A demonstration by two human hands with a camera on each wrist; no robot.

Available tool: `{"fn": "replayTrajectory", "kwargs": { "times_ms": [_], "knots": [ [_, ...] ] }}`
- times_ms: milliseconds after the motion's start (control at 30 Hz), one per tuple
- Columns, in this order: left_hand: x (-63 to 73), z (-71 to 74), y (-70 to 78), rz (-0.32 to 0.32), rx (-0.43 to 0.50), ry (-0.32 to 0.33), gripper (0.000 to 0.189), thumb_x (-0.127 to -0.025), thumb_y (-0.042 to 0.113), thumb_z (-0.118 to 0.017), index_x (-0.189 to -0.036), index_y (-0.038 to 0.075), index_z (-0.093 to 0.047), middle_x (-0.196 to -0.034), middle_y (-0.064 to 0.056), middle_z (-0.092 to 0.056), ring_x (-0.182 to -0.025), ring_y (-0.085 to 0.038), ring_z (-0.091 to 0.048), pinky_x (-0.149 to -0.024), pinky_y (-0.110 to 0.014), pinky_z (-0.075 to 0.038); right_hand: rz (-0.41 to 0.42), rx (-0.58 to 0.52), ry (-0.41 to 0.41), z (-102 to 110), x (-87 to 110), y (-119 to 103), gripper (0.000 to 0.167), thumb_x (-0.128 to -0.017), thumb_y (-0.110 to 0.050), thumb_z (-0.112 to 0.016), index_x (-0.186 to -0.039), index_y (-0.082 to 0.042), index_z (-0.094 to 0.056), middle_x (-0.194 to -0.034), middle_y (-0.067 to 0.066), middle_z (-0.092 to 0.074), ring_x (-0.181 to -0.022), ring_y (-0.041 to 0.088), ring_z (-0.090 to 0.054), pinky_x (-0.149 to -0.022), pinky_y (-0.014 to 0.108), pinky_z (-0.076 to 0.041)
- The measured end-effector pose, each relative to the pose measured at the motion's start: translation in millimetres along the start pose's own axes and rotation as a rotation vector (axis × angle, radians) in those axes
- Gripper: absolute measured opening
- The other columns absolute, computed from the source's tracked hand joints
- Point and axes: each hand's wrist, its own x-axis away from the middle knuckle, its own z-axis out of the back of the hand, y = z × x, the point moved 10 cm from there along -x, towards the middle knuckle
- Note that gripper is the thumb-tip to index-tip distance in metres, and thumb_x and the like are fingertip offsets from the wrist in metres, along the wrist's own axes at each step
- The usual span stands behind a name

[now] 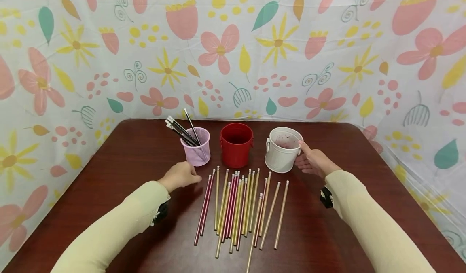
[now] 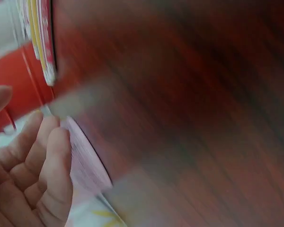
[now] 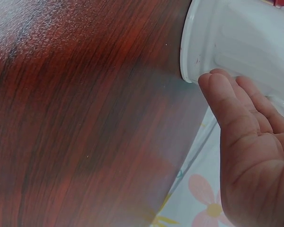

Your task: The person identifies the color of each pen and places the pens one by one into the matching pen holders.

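Maroon and gold pencils (image 1: pixel 238 206) lie roughly side by side on a dark wood table (image 1: pixel 145 153), head view, eraser ends toward 12 o'clock. From them: red bucket (image 1: pixel 236 151) at 12, white bucket (image 1: pixel 278 159) at 1, pink mesh cup (image 1: pixel 198 155) at 11 with black pencils (image 1: pixel 184 132) leaning in it. Hands well apart. Left hand (image 1: pixel 181 176) at the cup's 7 o'clock — fingers loosely bent, holding nothing. Right hand (image 1: pixel 316 161) at the white bucket's 4 o'clock — thumb at the rim, fingers alongside. Left wrist view, partly blurred: hand at 8 o'clock, cup just beside the fingers, red bucket between 9 and 10. Right wrist view: hand at 4, fingers extended toward 11 at the white bucket's wall; can't tell if the tips touch.
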Motion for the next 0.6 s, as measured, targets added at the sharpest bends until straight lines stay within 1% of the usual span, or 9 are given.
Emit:
{"fn": "replayTrajectory", "kwargs": {
  "times_ms": [100, 133, 233, 333, 433, 600],
  "knots": [
    [2.7, -12.8, 12.7, -0.026, -0.016, -0.064, 0.025, -0.078, 0.02, -0.067, -0.056, 0.009, -0.061, -0.042, 0.007, -0.043, -0.041, -0.008, -0.044, -0.046, -0.025, -0.037, -0.004, -0.003, -0.001, 0.3, 0.4, 0.9, 0.094, -0.097, -0.061, -0.015, -0.127, 0.024, -0.041, -0.131, 0.037, -0.045, -0.122, 0.044, -0.047, -0.097, 0.044, -0.045],
    [3.0, -16.8, 14.9, -0.022, -0.019, -0.085, 0.025, -0.078, 0.02, -0.067, -0.056, 0.01, -0.06, -0.042, 0.007, -0.043, -0.039, -0.008, -0.044, -0.045, -0.024, -0.037, -0.004, -0.004, -0.001, 0.3, 0.5, 1.0, 0.094, -0.097, -0.061, -0.015, -0.128, 0.024, -0.04, -0.132, 0.037, -0.045, -0.122, 0.044, -0.047, -0.096, 0.044, -0.045],
    [2.3, -28.4, 19.1, -0.003, -0.015, -0.146, 0.027, -0.08, 0.019, -0.069, -0.057, 0.009, -0.058, -0.045, 0.003, -0.048, -0.038, -0.01, -0.046, -0.041, -0.024, -0.04, -0.003, -0.007, 0.005, 1.1, 0.2, 1.0, 0.094, -0.097, -0.062, -0.016, -0.127, 0.024, -0.041, -0.131, 0.037, -0.046, -0.122, 0.044, -0.048, -0.095, 0.043, -0.046],
    [0.0, -37.1, 22.7, 0.01, -0.013, -0.193, 0.029, -0.081, 0.018, -0.069, -0.057, 0.007, -0.058, -0.049, -0.002, -0.056, -0.038, -0.012, -0.049, -0.038, -0.025, -0.043, -0.005, -0.002, 0.012, 2.0, 0.6, 1.2, 0.094, -0.096, -0.062, -0.016, -0.127, 0.023, -0.041, -0.13, 0.037, -0.047, -0.121, 0.043, -0.049, -0.094, 0.042, -0.047],
    [-2.7, -41.8, 27.4, 0.007, -0.037, -0.215, 0.03, -0.081, 0.014, -0.068, -0.055, 0.004, -0.058, -0.049, -0.004, -0.058, -0.037, -0.013, -0.05, -0.037, -0.025, -0.043, -0.01, 0.005, 0.014, 2.2, 1.1, 1.8, 0.094, -0.096, -0.062, -0.016, -0.127, 0.023, -0.042, -0.13, 0.036, -0.049, -0.119, 0.042, -0.051, -0.093, 0.041, -0.048],
    [-4.6, -43.8, 34.2, 0.018, -0.06, -0.23, 0.029, -0.081, 0.01, -0.068, -0.055, 0.002, -0.059, -0.049, -0.006, -0.059, -0.037, -0.013, -0.048, -0.036, -0.023, -0.039, -0.012, 0.014, 0.017, 2.7, 1.0, 1.2, 0.094, -0.096, -0.063, -0.016, -0.126, 0.022, -0.044, -0.128, 0.035, -0.05, -0.117, 0.041, -0.053, -0.091, 0.04, -0.049]
  ]
}}
